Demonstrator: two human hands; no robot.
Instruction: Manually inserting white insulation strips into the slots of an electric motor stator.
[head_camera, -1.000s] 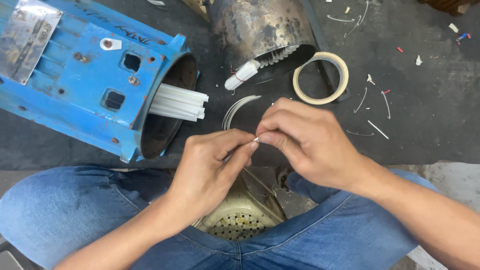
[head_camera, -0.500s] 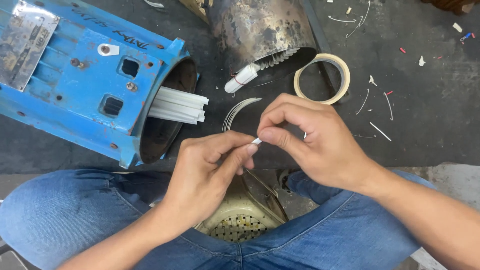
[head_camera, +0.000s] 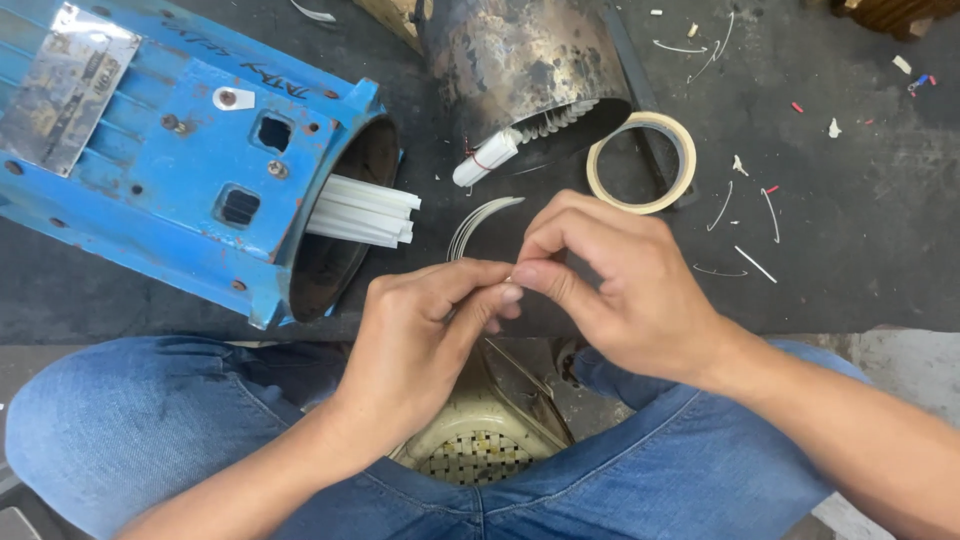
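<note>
Pinching together, left hand (head_camera: 425, 335) and right hand (head_camera: 610, 285) closed fingertips on a small white piece (head_camera: 509, 281), above dark mat (head_camera: 850, 230), beside blue motor housing (head_camera: 190, 150).

Blue-painted metal housing (head_camera: 190, 170), chipped and scuffed — dull tarnished metal cylinder (head_camera: 520, 60), matt paper tape roll (head_camera: 641, 161), denim jeans (head_camera: 150, 420).

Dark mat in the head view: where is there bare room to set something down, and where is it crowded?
Barest: the stretch right of the tape roll, toward the mat edge, carrying only thin white scraps. A strip below the blue housing is free too. Crowded: between housing, white strips, metal cylinder, left hand and right hand.
</note>
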